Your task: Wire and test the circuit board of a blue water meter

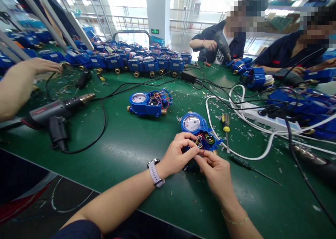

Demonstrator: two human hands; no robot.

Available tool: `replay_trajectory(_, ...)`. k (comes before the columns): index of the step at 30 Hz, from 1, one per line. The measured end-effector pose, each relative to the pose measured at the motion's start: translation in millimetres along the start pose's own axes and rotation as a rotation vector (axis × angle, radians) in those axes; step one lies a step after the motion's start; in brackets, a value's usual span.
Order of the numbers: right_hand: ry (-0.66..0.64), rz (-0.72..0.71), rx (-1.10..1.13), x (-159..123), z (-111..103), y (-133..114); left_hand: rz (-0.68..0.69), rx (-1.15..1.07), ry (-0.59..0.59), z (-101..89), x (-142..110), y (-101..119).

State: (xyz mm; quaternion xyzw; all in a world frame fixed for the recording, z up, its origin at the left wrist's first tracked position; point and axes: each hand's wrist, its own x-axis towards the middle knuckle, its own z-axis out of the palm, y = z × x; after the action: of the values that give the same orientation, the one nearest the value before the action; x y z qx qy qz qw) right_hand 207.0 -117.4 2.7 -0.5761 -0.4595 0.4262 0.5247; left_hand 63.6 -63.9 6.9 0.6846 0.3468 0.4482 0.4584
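Two at work: left hand [179, 154] and right hand [217, 170], close together, each apparently pinched on thin wires [198, 141] at the near blue meter [192, 123], on the bench [115, 172]. Judgement: keep wires slack, housing steady. Yellow-handled screwdriver [225, 122], dark screwdriver [242, 162] and white cable [265, 152] crowd its right; second meter [144, 108] beyond, leftward; heat gun [54, 110] well apart.

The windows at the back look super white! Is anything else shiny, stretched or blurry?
In the head view, the windows glare white; also in the head view, the green table has a pale shine, the co-worker's hand at the far left looks stretched and soft, while the wearer's left hand and right hand look clearer.
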Motion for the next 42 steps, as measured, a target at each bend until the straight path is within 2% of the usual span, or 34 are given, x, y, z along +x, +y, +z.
replay_trajectory(4, -0.051, 0.040, 0.074, 2, 1, 4, -0.013, -0.046, -0.037, -0.3, -1, -4)
replay_trajectory(11, -0.027, 0.038, 0.220, 0, -1, 1, -0.114, -0.234, -0.061, -1.3, 1, -10)
replay_trajectory(16, -0.026, 0.024, 0.232, -1, 0, 1, -0.014, -0.112, -0.131, -5.4, 2, -7)
replay_trajectory(20, -0.014, 0.002, 0.207, -1, 0, 4, 0.041, -0.009, -0.178, -6.4, 2, -8)
replay_trajectory(26, 0.022, -0.048, 0.099, -2, -2, 7, -0.075, -0.085, -0.139, -4.7, 2, -11)
replay_trajectory(30, 0.000, -0.059, -0.019, -2, -7, 6, -0.157, -0.117, -0.124, -4.2, 0, -9)
replay_trajectory(42, -0.097, -0.080, -0.156, 0, -13, 1, -0.200, -0.126, -0.106, -2.8, 1, -8)
